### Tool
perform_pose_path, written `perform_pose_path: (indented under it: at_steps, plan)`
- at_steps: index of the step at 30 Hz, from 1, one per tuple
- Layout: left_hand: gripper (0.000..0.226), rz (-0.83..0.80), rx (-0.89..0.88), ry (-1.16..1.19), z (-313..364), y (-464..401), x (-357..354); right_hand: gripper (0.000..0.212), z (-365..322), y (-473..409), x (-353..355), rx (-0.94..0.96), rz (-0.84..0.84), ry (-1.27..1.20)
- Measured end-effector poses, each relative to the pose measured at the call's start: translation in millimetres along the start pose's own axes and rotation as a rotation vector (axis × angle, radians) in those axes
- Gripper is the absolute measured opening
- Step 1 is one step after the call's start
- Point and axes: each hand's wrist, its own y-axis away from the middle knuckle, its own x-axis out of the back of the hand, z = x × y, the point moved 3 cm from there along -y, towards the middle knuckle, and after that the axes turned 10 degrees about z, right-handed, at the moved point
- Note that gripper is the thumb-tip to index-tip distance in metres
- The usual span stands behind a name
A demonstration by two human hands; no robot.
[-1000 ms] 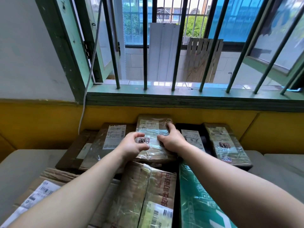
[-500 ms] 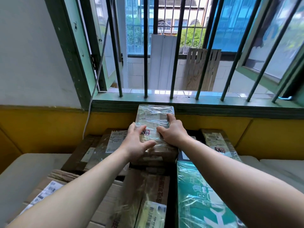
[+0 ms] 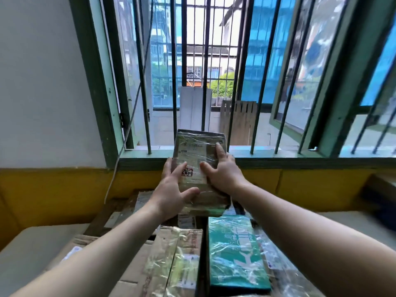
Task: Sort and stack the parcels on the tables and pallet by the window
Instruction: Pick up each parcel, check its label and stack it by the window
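Lifting film-wrapped parcel (image 3: 198,159) | left hand (image 3: 173,196) and right hand (image 3: 224,174) grip its sides | held above the worktop stack, long axis pointing away toward window sill (image 3: 278,156) | hands equally near

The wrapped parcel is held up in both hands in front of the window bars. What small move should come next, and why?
Probably carry the wrapped parcel to one side and lower it onto a flat parcel. The left hand and right hand grip it by its sides, tilted up, resting on nothing. The green parcel and the cardboard box below offer flat tops.
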Motion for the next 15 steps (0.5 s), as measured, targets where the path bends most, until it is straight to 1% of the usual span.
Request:
perform_pose_path:
  at_steps: [4, 7, 12, 14, 15]
  plan:
    - [0.082, -0.081, -0.075, 0.01, 34.5, 33.5, 4.5, 0.08, -5.5, 49.1, 46.3, -0.025, 0.064, 0.066]
    - [0.082, -0.149, -0.138, 0.043, 61.9, 56.7, -4.6, 0.081, 2.1, 86.6, 86.1, -0.094, 0.102, 0.133]
    - [0.091, -0.318, -0.271, 0.102, 128.6, 92.5, -46.7, 0.082, 37.2, 147.8, 173.1, -0.226, 0.215, 0.176]
    - [0.094, -0.398, -0.272, 0.195, 164.8, 112.2, -69.7, 0.082, 58.1, 173.8, 213.9, -0.279, 0.276, 0.184]
    - [0.092, -0.428, -0.284, 0.216, 184.0, 123.1, -84.1, 0.082, 70.1, 188.0, 235.8, -0.309, 0.309, 0.191]
